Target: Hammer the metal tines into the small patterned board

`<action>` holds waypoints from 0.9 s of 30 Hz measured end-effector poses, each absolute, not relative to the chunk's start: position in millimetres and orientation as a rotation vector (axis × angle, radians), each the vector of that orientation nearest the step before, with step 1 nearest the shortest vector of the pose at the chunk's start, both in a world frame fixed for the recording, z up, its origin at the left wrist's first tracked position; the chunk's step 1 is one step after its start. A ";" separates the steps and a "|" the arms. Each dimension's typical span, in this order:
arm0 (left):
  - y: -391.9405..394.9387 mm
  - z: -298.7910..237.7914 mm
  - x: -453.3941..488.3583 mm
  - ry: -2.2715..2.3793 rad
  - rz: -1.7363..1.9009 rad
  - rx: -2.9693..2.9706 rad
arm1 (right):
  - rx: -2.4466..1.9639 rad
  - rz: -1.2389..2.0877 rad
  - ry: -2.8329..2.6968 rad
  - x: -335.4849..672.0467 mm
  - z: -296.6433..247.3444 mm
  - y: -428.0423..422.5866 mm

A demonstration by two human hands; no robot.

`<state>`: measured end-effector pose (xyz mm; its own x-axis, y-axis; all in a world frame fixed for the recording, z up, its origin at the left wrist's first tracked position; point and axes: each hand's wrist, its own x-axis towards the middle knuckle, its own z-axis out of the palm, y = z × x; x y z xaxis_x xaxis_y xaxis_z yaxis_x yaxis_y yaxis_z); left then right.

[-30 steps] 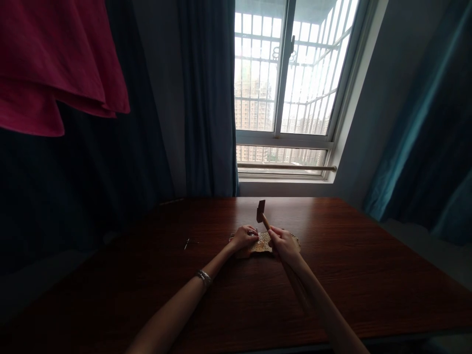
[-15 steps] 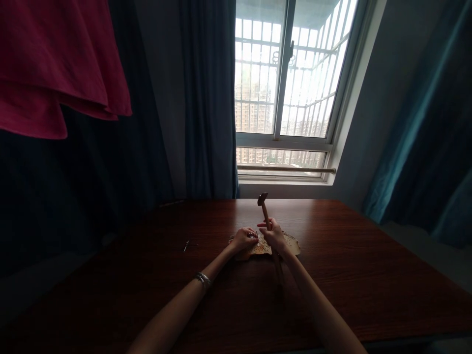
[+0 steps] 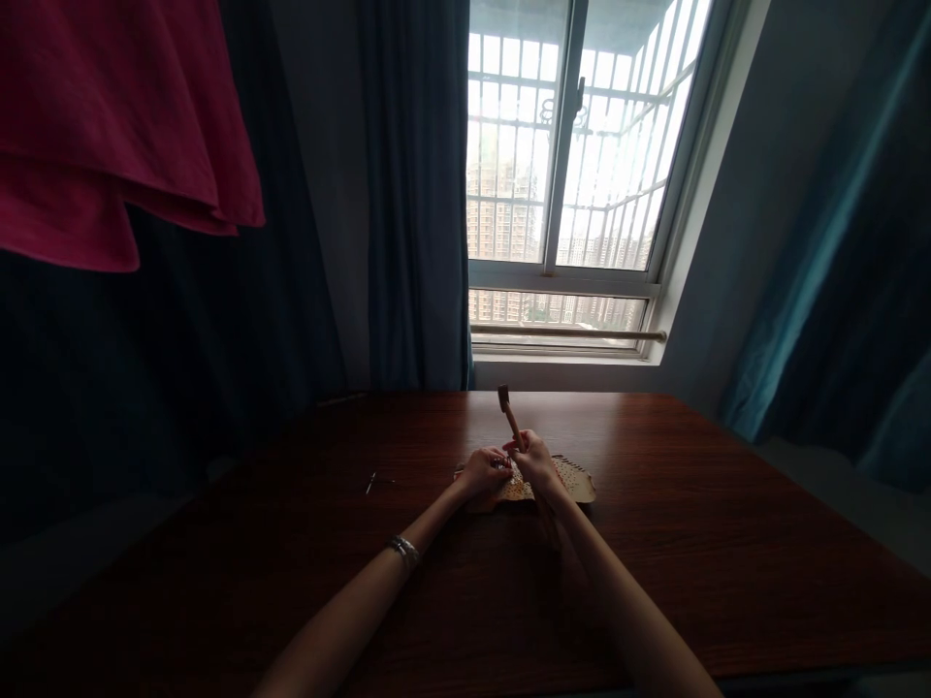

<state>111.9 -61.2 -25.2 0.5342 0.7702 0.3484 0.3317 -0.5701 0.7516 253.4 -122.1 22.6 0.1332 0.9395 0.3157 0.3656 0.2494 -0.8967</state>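
Cut off at the bottom edge, both bare forearms; around the left wrist, a silver bracelet [image 3: 404, 552]. Below, a dark wooden table [image 3: 669, 553], lost in shadow towards the near side. In the right hand [image 3: 536, 462], with fingers wrapped round the handle, a hammer [image 3: 513, 425], over the table's middle, slanting lengthwise from near right to far left, head end up and away; faint and partly hidden by the forearm lower down. In the left hand [image 3: 482, 473], with fingers clamped on it, a thin upright piece [image 3: 508, 463], too dim to name. Beneath both hands and partly covered, a pale speckled sheet [image 3: 580, 482], longest from left to right. Well apart leftward, slim pieces [image 3: 371, 482], hard to make out. Beyond, blue curtains [image 3: 414, 194] and a barred window [image 3: 509, 223], washed out by daylight; upper left, pink cloth [image 3: 109, 126], cropped.
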 end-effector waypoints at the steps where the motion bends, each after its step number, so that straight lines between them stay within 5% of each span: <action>1: -60.8 -25.5 111.7 0.884 0.909 2.149 | -1.319 0.662 -1.433 253.4 22.5 -121.8; 27: -61.1 -25.9 111.9 0.921 0.882 2.138 | -1.394 0.792 -1.324 271.4 -6.7 -117.0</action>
<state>111.9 -61.1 -25.9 0.5288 0.7856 0.3213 0.3554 -0.5487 0.7567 271.4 -117.0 -6.7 0.1810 0.9675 0.1765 0.3021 0.1161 -0.9462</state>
